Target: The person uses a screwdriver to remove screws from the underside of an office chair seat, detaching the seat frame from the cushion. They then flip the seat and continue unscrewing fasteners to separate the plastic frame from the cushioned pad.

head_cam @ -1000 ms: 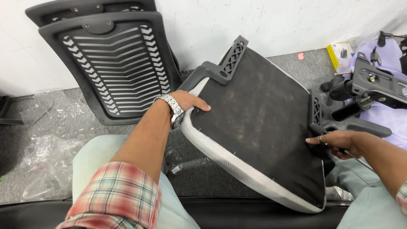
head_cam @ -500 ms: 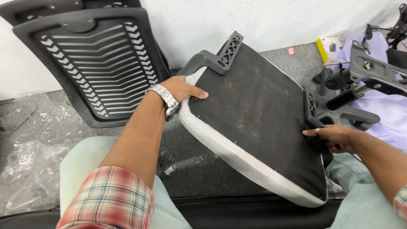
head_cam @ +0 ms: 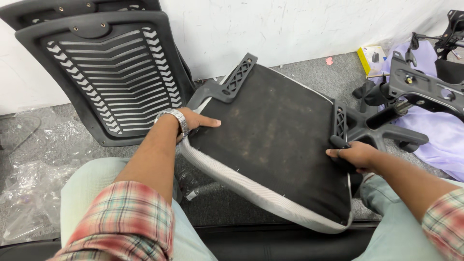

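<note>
- Fingers of the left hand (head_cam: 195,121) lie spread flat on the dusty black underside of the upturned office-chair seat pad (head_cam: 270,140), thumb at its grey woven edge.
- Right hand (head_cam: 353,155) curls clamped around the seat's far edge, just below a black latticed plastic bracket (head_cam: 340,122).
- Behind the left fingers, a black slatted plastic chair back (head_cam: 104,72) leans on the white wall.
- Beyond the right fingers sits a black metal chair mechanism (head_cam: 420,89) on lilac cloth (head_cam: 444,133).
</note>
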